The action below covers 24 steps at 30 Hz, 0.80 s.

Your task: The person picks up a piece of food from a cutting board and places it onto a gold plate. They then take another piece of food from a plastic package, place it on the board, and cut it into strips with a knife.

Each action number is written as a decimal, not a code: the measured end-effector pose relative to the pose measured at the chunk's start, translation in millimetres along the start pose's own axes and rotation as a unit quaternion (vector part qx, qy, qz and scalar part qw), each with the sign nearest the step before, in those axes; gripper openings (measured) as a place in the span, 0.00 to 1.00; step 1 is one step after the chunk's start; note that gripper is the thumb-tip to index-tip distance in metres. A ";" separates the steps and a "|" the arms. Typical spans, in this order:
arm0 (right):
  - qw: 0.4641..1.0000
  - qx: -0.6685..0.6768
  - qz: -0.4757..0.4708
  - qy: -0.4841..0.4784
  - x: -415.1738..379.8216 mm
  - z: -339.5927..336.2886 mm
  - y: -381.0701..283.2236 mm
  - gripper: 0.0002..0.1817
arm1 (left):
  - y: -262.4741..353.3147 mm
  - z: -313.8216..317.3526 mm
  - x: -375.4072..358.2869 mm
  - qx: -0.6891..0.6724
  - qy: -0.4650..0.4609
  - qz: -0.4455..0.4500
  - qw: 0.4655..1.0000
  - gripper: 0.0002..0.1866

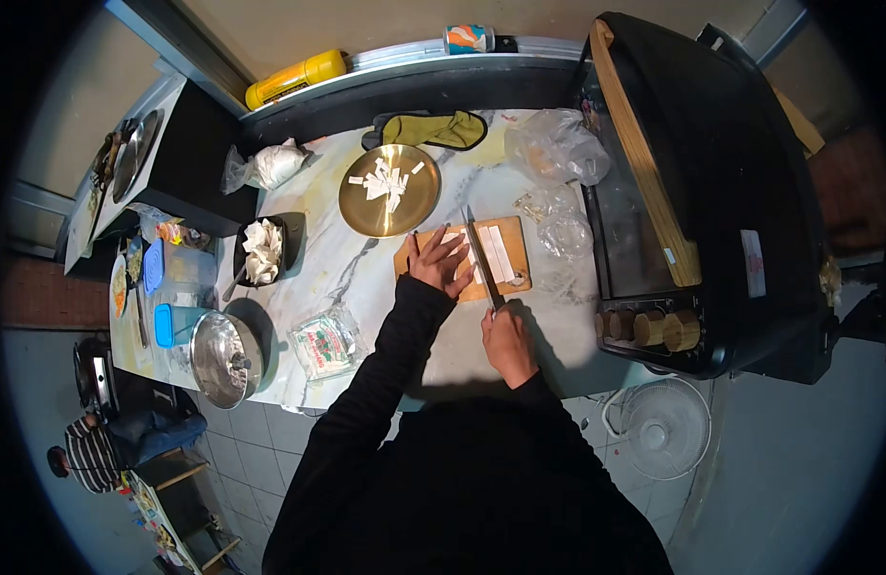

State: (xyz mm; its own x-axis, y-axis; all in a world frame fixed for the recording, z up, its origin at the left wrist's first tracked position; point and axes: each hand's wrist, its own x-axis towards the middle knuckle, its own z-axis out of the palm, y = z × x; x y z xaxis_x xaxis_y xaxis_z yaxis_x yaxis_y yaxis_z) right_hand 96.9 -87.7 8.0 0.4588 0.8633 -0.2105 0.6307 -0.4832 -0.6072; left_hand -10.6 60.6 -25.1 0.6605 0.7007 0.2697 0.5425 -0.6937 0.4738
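A wooden cutting board (521, 251) lies on the marbled table, with long white strips (498, 254) across it. My right hand (510, 345) is closed round the handle of a knife (482, 259), whose blade points away from me over the board beside the strips. My left hand (440, 261) rests on the board's left part, fingers spread over white pieces, just left of the blade. Beyond the board, a round brass-coloured plate (390, 222) holds several short white pieces (385, 182).
A black oven (740, 211) stands at the right, near clear plastic bags (558, 158). Leftward are a black bowl (240, 278) with crumpled white material, a steel bowl (203, 359), a plastic packet (323, 345) and blue-lidded containers (186, 268). Another person (93, 450) is at lower left.
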 end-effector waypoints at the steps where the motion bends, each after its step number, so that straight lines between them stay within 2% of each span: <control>1: 1.000 0.008 -0.008 0.005 -3.5 -1.5 0.5 0.16 | 0.1 -0.4 -0.5 0.001 0.001 0.003 1.000 0.21; 14: 0.999 0.031 0.010 -0.021 -45.6 -12.8 13.2 0.16 | 0.5 -0.6 -0.6 0.010 -0.007 0.003 1.000 0.21; 24: 0.999 0.000 0.026 -0.033 -70.3 -13.4 29.1 0.17 | -1.6 2.4 -1.4 0.009 -0.002 0.005 1.000 0.22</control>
State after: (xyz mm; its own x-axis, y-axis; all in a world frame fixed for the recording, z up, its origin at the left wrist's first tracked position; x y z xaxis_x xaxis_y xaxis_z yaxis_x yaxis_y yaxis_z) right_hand 91.3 -164.4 15.5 0.4475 0.8453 -0.2919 0.6071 -0.5269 -0.5948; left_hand -11.1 60.3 -28.3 0.6675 0.6935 0.2711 0.5452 -0.7032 0.4563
